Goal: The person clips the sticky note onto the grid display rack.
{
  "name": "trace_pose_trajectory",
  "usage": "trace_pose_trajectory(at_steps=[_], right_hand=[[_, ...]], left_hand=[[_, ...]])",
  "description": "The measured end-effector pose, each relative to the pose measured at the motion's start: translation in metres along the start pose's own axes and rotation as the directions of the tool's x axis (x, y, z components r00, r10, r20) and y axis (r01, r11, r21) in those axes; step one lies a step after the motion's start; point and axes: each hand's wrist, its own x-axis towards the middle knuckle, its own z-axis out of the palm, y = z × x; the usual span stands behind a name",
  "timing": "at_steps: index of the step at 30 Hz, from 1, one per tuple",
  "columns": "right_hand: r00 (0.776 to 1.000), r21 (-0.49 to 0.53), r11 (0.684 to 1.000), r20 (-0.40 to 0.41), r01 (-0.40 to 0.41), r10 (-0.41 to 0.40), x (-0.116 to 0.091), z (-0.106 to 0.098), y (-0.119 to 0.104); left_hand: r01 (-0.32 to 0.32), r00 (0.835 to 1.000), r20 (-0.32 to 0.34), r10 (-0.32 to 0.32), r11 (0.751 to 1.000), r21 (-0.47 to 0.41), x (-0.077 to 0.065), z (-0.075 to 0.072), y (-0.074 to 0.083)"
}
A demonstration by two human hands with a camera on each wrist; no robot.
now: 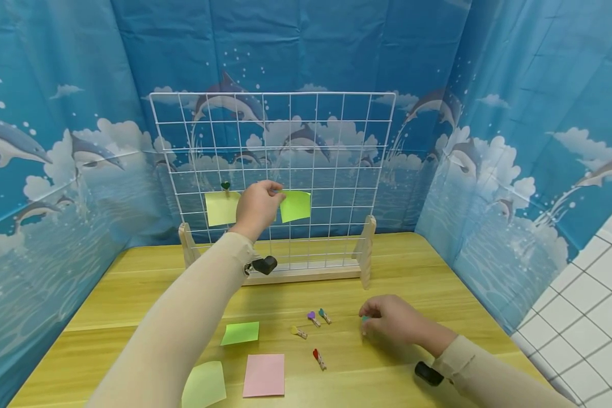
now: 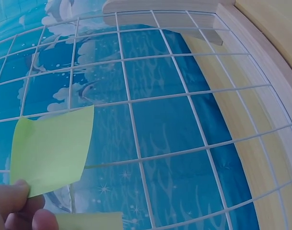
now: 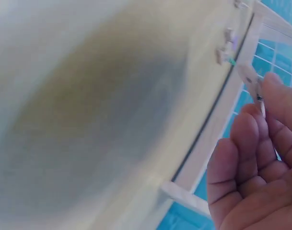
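Nearest to my head camera is the left sleeve (image 1: 183, 323), which crosses the lower part of my view and goes up to the white wire grid (image 1: 285, 93). At its end, the left hand (image 1: 257, 208) pinches the bright green note (image 1: 296, 205) at its edge, between thumb and finger; my left wrist view confirms this grasp. The note is in front of the grid, near the middle of its width and below half its height. I cannot tell if the paper touches the wires. Just to the left of this hand, a pale yellow note (image 1: 220, 208) hangs on the grid under a clip with a dark green heart (image 1: 226, 186).

The right hand (image 1: 395, 320) is above the table (image 1: 413, 272), at the right. In my right wrist view I see its thumb and forefinger grasping a small wooden clothespin (image 3: 253, 86), while the other fingers are bent; from the head I see only a bit of blue-green there.

To the left of this hand lie four clips: purple (image 1: 313, 318) and teal (image 1: 324, 315) side by side, yellow (image 1: 299, 332) a little nearer to me, and red (image 1: 319, 360) nearer again. Further left, I find a folded-looking green sheet (image 1: 241, 333), a pink sheet (image 1: 264, 375) and, partly behind the sleeve, a pale sheet (image 1: 204, 385). A blue dolphin curtain (image 1: 336, 45) stands behind the grid.
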Motion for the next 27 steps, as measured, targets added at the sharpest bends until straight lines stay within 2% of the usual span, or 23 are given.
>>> trace_pose_trajectory(at_steps=[7,14,19,27], right_hand=[[0.993,0.03,0.999,-0.118,0.037,-0.033,0.01,-0.016,-0.021],[0.98,0.023,0.998,-0.192,0.05,-0.045,0.026,-0.036,-0.048],[0.952,-0.038,0.993,-0.283,0.109,-0.116,0.039,-0.052,-0.07],[0.894,-0.124,0.983,-0.412,0.134,-0.174,0.067,-0.079,-0.111]], left_hand=[[0.01,1.0,0.013,-0.01,1.0,-0.008,0.0,-0.001,0.001],[0.01,1.0,0.005,-0.01,1.0,-0.003,0.0,0.0,0.0],[0.014,1.0,0.011,-0.014,1.0,0.001,0.0,0.0,-0.001],[0.023,1.0,0.014,-0.023,1.0,-0.005,-0.001,-0.001,0.001]])
